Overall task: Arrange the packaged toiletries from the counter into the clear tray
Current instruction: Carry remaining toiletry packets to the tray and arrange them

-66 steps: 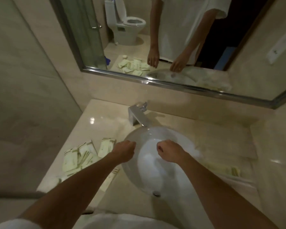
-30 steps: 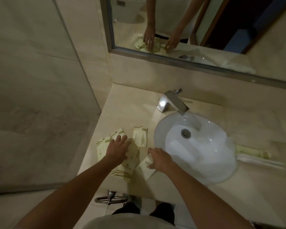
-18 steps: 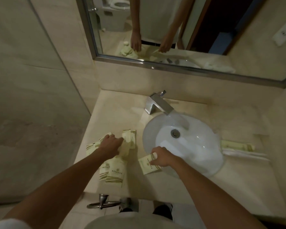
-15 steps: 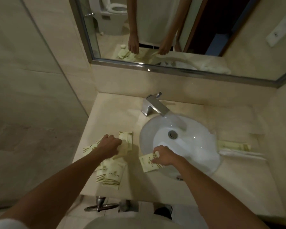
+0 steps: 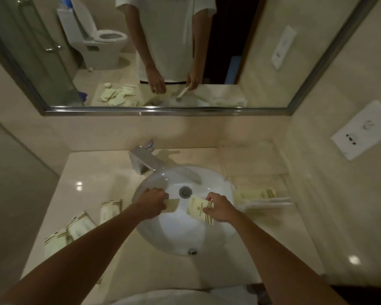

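Your head view is dim and warm-toned throughout. Overhead light leaves small glare spots on the counter [image 5: 246, 269] and brightens the white sink [image 5: 185, 236]. Detail is soft, packet print unreadable. Wide-angle distortion bends the mirror frame [image 5: 163, 111] near the edges.

Glossy white ceramic sink [image 5: 216, 190], polished metal faucet [image 5: 144, 160], shiny stone-look counter [image 5: 92, 172], pale paper-like packets [image 5: 110, 211]

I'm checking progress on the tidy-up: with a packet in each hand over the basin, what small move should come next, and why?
Probably carry both packets rightward to the clear tray. The left hand pinches a packet and the right hand grips a second packet above the sink, while one packet lies on the right counter and a pile of packets waits on the left.
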Tool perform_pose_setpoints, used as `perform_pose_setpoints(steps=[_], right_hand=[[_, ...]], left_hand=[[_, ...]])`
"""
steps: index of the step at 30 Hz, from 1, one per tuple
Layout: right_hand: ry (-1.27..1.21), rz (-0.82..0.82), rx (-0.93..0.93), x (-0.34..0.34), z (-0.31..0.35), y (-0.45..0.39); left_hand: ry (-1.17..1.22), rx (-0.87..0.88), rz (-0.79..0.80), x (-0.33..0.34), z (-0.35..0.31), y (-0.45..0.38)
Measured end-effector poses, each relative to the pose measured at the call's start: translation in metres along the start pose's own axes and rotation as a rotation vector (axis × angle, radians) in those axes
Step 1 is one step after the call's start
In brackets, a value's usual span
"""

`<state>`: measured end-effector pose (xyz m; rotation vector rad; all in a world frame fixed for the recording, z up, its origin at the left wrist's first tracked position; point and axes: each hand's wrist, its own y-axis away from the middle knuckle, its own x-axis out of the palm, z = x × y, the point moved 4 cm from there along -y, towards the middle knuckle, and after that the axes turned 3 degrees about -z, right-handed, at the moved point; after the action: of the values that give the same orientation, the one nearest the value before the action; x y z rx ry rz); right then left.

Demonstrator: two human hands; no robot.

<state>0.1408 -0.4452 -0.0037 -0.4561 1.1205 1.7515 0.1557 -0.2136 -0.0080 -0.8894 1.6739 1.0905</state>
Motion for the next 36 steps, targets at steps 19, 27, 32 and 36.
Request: perform_pose_setpoints(steps=[19, 27, 32, 36], right_hand=[[-0.367, -0.319, 0.291, -0.114, -0.168, -0.041], [-0.478, -0.265, 0.349, -0.118, -0.178, -0.069], [-0.61, -0.313, 0.426, -0.114, -0.19, -0.089], [-0.728, -0.372, 0.496, -0.109, -0.193, -0.096]], left_hand=[[0.14, 0.038, 0.036, -0.007, -0.145, -0.108], [0.158, -0.01, 0.061, -0.01, -0.152, -0.13], [0.178, -0.051, 0.081, -0.007, -0.152, -0.136], [0.188, -0.064, 0.089, -0.005, -0.148, -0.14]])
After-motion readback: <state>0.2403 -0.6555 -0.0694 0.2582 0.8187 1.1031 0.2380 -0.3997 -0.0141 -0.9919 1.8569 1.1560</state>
